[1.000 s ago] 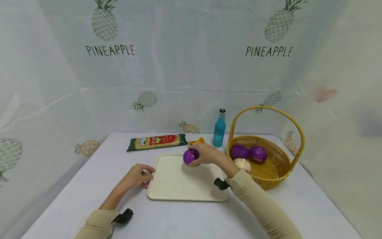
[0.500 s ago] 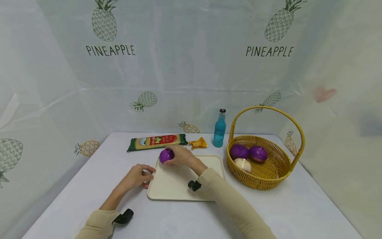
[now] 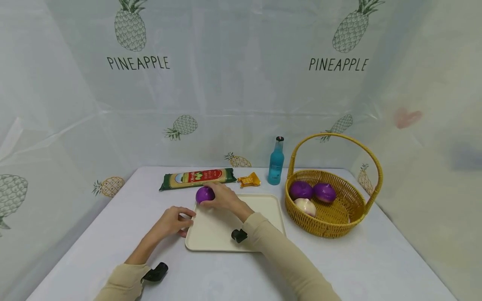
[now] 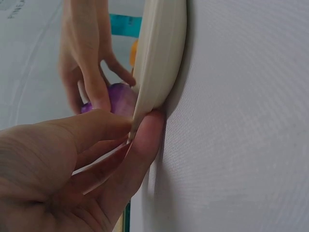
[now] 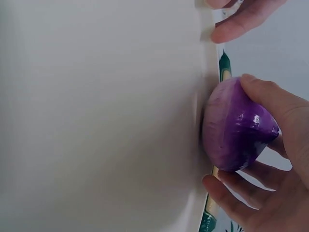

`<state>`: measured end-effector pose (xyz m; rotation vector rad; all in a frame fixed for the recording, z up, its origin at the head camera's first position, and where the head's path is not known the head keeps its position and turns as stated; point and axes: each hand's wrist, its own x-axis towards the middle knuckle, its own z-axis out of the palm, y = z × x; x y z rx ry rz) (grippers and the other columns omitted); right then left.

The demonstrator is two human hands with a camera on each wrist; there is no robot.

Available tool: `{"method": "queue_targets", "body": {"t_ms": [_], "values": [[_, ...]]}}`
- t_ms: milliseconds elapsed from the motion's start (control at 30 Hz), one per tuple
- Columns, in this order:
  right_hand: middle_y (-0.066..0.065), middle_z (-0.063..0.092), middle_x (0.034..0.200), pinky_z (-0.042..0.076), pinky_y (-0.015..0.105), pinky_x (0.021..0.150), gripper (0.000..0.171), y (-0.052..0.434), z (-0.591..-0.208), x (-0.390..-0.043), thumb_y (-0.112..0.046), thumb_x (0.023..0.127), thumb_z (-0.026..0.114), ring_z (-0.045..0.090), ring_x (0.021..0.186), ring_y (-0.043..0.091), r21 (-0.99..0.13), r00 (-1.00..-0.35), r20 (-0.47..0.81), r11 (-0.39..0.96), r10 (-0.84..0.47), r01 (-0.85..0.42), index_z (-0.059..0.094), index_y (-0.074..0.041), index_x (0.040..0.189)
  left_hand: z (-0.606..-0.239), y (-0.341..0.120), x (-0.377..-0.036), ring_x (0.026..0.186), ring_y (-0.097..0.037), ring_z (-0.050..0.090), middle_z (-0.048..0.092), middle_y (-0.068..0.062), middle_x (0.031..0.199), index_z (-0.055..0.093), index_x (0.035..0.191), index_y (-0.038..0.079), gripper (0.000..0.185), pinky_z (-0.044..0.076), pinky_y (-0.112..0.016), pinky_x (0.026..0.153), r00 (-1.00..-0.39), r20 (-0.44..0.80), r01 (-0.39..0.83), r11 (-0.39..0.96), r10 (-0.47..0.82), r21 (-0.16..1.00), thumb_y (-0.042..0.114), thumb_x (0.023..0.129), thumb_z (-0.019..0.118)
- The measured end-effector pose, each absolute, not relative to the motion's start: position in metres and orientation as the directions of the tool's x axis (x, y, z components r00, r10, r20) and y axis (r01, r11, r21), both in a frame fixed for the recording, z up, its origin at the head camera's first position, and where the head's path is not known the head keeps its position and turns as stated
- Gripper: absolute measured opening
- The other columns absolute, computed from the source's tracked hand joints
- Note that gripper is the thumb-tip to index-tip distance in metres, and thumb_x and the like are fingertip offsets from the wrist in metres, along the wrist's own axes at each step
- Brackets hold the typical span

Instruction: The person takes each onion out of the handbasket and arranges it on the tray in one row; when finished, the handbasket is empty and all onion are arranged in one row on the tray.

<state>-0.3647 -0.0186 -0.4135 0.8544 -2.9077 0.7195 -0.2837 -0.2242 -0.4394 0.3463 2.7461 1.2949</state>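
A purple onion [image 3: 204, 195] with a paler underside is at the far left corner of a cream tray [image 3: 211, 234]. My right hand [image 3: 226, 198] holds it, thumb on one side and fingers on the other. In the right wrist view the onion [image 5: 236, 128] lies sideways, its pale base facing the tray surface and its pointed tip toward the palm. With thumb above and fingers below, my left hand [image 3: 174, 221] pinches the left rim of the tray. The left wrist view shows that rim [image 4: 161, 53] between the fingertips.
A wicker basket [image 3: 320, 225] with a tall handle stands right of the tray, holding purple onions [image 3: 301, 190] and a white bulb [image 3: 306, 206]. Behind the tray are a long green-and-red food packet [image 3: 197, 177], an orange wrapped piece [image 3: 249, 179] and a blue bottle [image 3: 276, 165].
My right hand has carried the onion leftward across the tray, from its middle to the far left corner, slowing lately. My left hand has stayed at the rim.
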Motion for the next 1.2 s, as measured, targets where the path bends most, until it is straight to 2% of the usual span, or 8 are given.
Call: {"method": "queue_targets", "body": {"t_ms": [200, 333, 500, 633, 867, 1100, 1200], "values": [[0.008, 0.048, 0.148, 0.05, 0.048, 0.103, 0.075, -0.013, -0.409, -0.362, -0.048, 0.083, 0.074, 0.052, 0.13, 0.026, -0.449, -0.861, 0.141, 0.744, -0.488, -0.495, 0.043, -0.022, 0.146, -0.436, -0.222, -0.283, 0.064, -0.014, 0.066, 0.073, -0.015, 0.092, 0.07, 0.111, -0.001, 0.027, 0.058, -0.027, 0.051, -0.972, 0.021, 0.169, 0.631, 0.236, 0.757, 0.004, 0.084, 0.069], [0.008, 0.049, 0.148, 0.048, 0.049, 0.106, 0.07, 0.009, -0.396, -0.357, -0.048, 0.085, 0.072, 0.05, 0.132, 0.027, -0.466, -0.869, 0.137, 0.743, -0.476, -0.481, 0.046, -0.021, 0.145, -0.438, -0.22, -0.286, 0.066, -0.015, 0.066, 0.073, -0.015, 0.094, 0.071, 0.11, 0.0, 0.026, 0.058, -0.027, 0.051, -0.971, 0.022, 0.171, 0.628, 0.238, 0.76, 0.003, 0.085, 0.069], [0.005, 0.056, 0.141, 0.051, 0.046, 0.103, 0.058, 0.06, -0.375, -0.341, -0.044, 0.089, 0.069, 0.055, 0.126, 0.025, -0.485, -0.838, 0.154, 0.698, -0.524, -0.526, 0.053, -0.02, 0.14, -0.44, -0.22, -0.288, 0.068, -0.014, 0.066, 0.073, -0.013, 0.093, 0.072, 0.109, 0.003, 0.025, 0.057, -0.026, 0.051, -0.978, 0.021, 0.153, 0.641, 0.209, 0.752, 0.003, 0.084, 0.07], [0.006, 0.06, 0.136, 0.053, 0.048, 0.098, 0.051, 0.108, -0.363, -0.321, -0.039, 0.091, 0.068, 0.059, 0.119, 0.029, -0.472, -0.812, 0.209, 0.671, -0.544, -0.571, 0.057, -0.017, 0.136, -0.439, -0.222, -0.286, 0.07, -0.014, 0.066, 0.074, -0.013, 0.092, 0.072, 0.108, 0.003, 0.025, 0.057, -0.026, 0.052, -0.981, 0.02, 0.144, 0.647, 0.195, 0.749, 0.003, 0.084, 0.07], [0.011, 0.059, 0.133, 0.056, 0.051, 0.093, 0.053, 0.187, -0.355, -0.286, -0.043, 0.088, 0.071, 0.059, 0.117, 0.032, -0.42, -0.864, 0.279, 0.756, -0.42, -0.503, 0.059, -0.017, 0.133, -0.435, -0.225, -0.287, 0.066, -0.014, 0.065, 0.073, -0.013, 0.09, 0.071, 0.109, 0.001, 0.025, 0.057, -0.026, 0.051, -0.977, 0.017, 0.153, 0.638, 0.214, 0.754, 0.003, 0.085, 0.069], [0.017, 0.057, 0.134, 0.056, 0.055, 0.091, 0.051, 0.247, -0.37, -0.281, -0.037, 0.089, 0.071, 0.061, 0.115, 0.039, -0.435, -0.891, 0.321, 0.786, -0.32, -0.439, 0.06, -0.012, 0.132, -0.436, -0.226, -0.291, 0.066, -0.013, 0.064, 0.073, -0.012, 0.091, 0.071, 0.109, 0.002, 0.025, 0.057, -0.026, 0.052, -0.976, 0.02, 0.156, 0.635, 0.216, 0.756, 0.004, 0.084, 0.07], [0.019, 0.059, 0.132, 0.053, 0.058, 0.094, 0.051, 0.263, -0.381, -0.281, -0.035, 0.09, 0.071, 0.059, 0.117, 0.04, -0.392, -0.882, 0.342, 0.804, -0.323, -0.446, 0.06, -0.009, 0.132, -0.438, -0.225, -0.289, 0.066, -0.014, 0.064, 0.073, -0.012, 0.091, 0.071, 0.109, 0.002, 0.025, 0.057, -0.027, 0.051, -0.977, 0.01, 0.146, 0.63, 0.214, 0.762, 0.004, 0.084, 0.07]]}}
